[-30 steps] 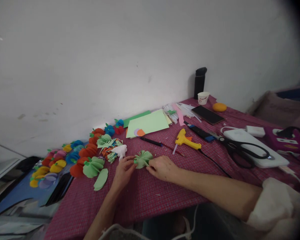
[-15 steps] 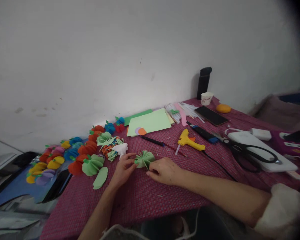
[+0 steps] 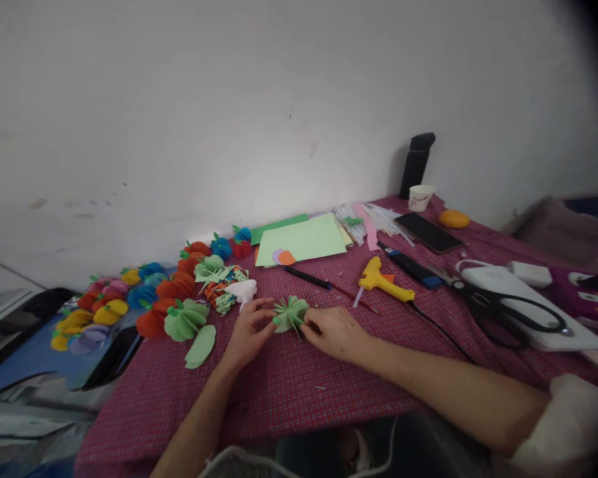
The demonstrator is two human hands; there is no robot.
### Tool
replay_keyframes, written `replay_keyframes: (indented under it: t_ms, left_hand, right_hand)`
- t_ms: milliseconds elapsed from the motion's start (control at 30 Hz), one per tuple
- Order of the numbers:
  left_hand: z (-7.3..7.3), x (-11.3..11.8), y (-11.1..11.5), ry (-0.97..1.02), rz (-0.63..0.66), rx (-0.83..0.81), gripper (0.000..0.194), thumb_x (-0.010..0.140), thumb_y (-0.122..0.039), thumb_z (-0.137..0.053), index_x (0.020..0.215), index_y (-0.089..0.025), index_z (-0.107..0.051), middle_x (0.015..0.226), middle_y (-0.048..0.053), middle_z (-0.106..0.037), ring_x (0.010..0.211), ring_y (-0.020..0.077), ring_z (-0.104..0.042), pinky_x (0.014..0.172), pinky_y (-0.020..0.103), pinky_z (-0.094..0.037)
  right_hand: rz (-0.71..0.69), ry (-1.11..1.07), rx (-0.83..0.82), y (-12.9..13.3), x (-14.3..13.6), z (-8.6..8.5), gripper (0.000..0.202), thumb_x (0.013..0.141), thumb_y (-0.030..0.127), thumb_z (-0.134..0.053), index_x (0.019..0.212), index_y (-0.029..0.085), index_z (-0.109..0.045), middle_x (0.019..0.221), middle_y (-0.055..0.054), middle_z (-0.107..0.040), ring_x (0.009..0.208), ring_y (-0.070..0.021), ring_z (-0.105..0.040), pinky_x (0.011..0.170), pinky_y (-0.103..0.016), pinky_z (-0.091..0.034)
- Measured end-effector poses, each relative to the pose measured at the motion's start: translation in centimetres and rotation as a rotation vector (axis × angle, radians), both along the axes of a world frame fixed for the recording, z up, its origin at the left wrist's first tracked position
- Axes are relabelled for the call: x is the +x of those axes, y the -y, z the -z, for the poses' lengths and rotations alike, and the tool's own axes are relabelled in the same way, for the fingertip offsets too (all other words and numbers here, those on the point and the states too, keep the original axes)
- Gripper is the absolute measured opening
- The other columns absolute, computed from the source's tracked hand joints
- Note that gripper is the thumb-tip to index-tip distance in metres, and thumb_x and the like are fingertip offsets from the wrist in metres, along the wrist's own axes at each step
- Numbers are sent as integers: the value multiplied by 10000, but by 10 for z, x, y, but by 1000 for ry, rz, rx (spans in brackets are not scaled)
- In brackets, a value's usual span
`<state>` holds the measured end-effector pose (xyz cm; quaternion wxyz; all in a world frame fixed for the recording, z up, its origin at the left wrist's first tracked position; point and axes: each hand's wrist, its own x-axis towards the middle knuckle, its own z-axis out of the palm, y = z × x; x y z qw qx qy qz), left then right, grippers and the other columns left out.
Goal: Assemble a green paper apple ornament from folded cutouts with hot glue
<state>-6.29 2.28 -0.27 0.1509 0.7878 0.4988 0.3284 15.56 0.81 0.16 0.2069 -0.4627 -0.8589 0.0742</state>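
Observation:
A light green paper pumpkin (image 3: 290, 313), made of many folded leaves fanned out round a centre, stands on the checked tablecloth between both hands. Its left side is pinched by the fingers of my left hand (image 3: 250, 330). My right hand (image 3: 335, 332) is closed on the right edge of the same pumpkin, thumb and forefinger together. Left of my left hand lie a stack of light green paper rounds (image 3: 200, 346) and a finished-looking green paper pumpkin (image 3: 186, 320). A crumpled white tissue (image 3: 242, 291) sits just behind the left fingers.
A yellow glue gun (image 3: 385, 281), a black pen (image 3: 307, 277) and green paper sheets (image 3: 303, 240) lie beyond the hands. Large scissors (image 3: 508, 305), a phone (image 3: 427, 232) and a paper cup (image 3: 420, 198) are at right. Orange paper pumpkins (image 3: 175, 286) crowd the left.
The view has shifted slightly. The green pumpkin has turned a little between the fingers, its leaves now fanned more toward me. Both hands keep hold of it.

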Motion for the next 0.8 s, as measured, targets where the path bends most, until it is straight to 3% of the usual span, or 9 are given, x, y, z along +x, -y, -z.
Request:
replay_keyframes:
  t_ms: [200, 467, 667, 800]
  left_hand:
    - [-2, 5, -3, 82, -18, 8, 126, 756, -268, -554, 766, -232, -674, 1106, 51, -572, 1045, 196, -496, 923, 381, -366]
    - [-2, 3, -5, 85, 9, -19, 137, 755, -204, -536, 756, -219, -673, 1164, 51, -544, 1078, 203, -471, 955, 401, -329]
    - [-8, 6, -3, 218, -4, -86, 179, 778, -280, -529, 827, -206, -685, 1123, 71, -568, 1065, 207, -491, 932, 373, -357]
    - [-7, 4, -3, 282, -39, -95, 209, 787, -305, -520, 754, -185, -688, 1074, 78, -583, 1037, 202, -509, 905, 349, -376]
  right_hand:
    - [-43, 7, 20, 1, 0, -1, 222, 855, 315, -410, 753, 180, -555, 695, -6, -642, 623, -117, -578, 556, -236, -283]
    - [-124, 1, 61, 3, -3, 6, 235, 851, 338, -426, 742, 179, -562, 659, 2, -628, 585, -110, -552, 525, -238, -249]
    - [-136, -49, 72, 1, -3, 8, 222, 848, 328, -433, 737, 180, -556, 659, 9, -624, 583, -104, -545, 526, -233, -256]
    - [-135, -48, 66, 1, -4, 7, 229, 850, 322, -427, 728, 181, -560, 651, 12, -621, 584, -106, -551, 524, -235, -259]
